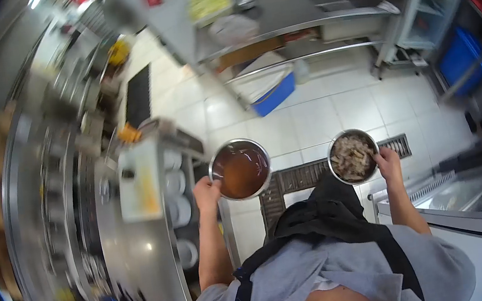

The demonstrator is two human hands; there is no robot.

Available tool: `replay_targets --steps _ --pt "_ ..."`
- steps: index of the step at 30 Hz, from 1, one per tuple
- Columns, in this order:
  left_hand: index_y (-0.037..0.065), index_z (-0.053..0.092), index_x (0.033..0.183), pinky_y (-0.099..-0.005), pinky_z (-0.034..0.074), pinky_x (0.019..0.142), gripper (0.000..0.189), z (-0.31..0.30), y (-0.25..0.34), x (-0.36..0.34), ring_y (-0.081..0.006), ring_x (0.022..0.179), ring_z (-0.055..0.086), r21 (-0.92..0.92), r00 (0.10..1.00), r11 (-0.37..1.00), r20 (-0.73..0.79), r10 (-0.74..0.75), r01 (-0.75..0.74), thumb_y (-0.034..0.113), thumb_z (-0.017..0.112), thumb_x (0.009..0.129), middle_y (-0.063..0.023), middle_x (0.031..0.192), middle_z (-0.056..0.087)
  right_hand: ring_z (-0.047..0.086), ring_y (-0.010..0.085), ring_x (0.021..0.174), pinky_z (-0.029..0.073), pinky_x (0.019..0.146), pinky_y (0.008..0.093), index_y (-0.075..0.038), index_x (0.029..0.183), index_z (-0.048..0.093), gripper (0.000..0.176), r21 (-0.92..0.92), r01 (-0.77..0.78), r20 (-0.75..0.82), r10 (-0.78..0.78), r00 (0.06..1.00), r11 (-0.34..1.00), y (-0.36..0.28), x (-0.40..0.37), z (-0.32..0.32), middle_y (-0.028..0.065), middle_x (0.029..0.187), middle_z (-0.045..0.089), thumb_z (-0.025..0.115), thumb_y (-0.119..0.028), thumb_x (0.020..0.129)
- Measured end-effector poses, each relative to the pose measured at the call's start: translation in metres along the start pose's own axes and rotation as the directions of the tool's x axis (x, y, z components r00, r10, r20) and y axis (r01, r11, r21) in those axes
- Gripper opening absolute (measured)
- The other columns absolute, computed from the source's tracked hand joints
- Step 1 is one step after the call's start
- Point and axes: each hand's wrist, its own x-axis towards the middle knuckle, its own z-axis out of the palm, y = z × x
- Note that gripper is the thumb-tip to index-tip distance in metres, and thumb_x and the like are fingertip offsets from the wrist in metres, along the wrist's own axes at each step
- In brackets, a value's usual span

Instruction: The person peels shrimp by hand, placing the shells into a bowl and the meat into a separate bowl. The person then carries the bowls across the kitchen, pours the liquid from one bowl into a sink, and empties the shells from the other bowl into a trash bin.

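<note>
My left hand (207,190) grips the rim of a round metal bowl (240,169) with brown liquid in its bottom. On the other side, my right hand (387,162) is closed on the edge of a smaller metal bowl (353,157), filled with pale brown chopped pieces that look like meat or mushrooms. Both bowls are held level in the air above the tiled floor, apart from each other. The thumbs and fingers of both hands are partly hidden behind the rims.
Left of me runs a steel counter (139,255) with a stained white cutting board (139,182) and stacked plates (180,212) underneath. Ahead stand a steel sink table (289,7) and a blue-and-white container (272,88). A glass-topped fridge (473,199) flanks my right. Dark drain grates (299,178) cross the floor.
</note>
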Motion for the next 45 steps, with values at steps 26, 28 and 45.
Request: replay_targets --steps 26,28,45 --pt "0.004 0.074 0.096 -0.0427 0.058 0.082 0.025 0.554 0.701 0.602 -0.0334 0.098 0.069 0.496 0.554 0.299 0.515 0.654 -0.815 0.015 0.055 0.086 -0.0153 0.103 0.072 0.052 0.0081 0.067 0.042 0.063 0.0235 0.005 0.096 0.068 0.02 0.394 -0.412 -0.363 0.551 0.751 0.822 0.1 0.447 -0.052 -0.0016 0.072 0.059 0.059 -0.009 0.085" --pt "0.003 0.074 0.098 -0.043 0.059 0.074 0.024 0.606 0.72 0.618 -0.0363 0.092 0.07 0.506 0.539 0.24 0.603 0.589 -0.829 0.013 0.056 0.086 -0.0164 0.101 0.072 0.052 0.0079 0.067 0.042 0.063 0.0232 0.005 0.091 0.067 0.017 0.535 -0.277 -0.484 0.559 0.674 0.798 0.088 0.454 -0.038 -0.0016 0.073 0.059 0.059 -0.009 0.086" --pt "-0.002 0.073 0.095 -0.0439 0.061 0.062 0.026 0.662 0.779 0.701 -0.0358 0.076 0.072 0.756 0.777 0.213 0.551 0.305 -0.619 0.017 0.057 0.087 -0.0195 0.094 0.072 0.051 0.0076 0.067 0.04 0.061 0.0233 0.006 0.105 0.067 0.027 0.51 -0.362 -0.249 0.537 0.806 0.78 0.126 0.648 -0.097 -0.0005 0.074 0.06 0.058 -0.007 0.083"
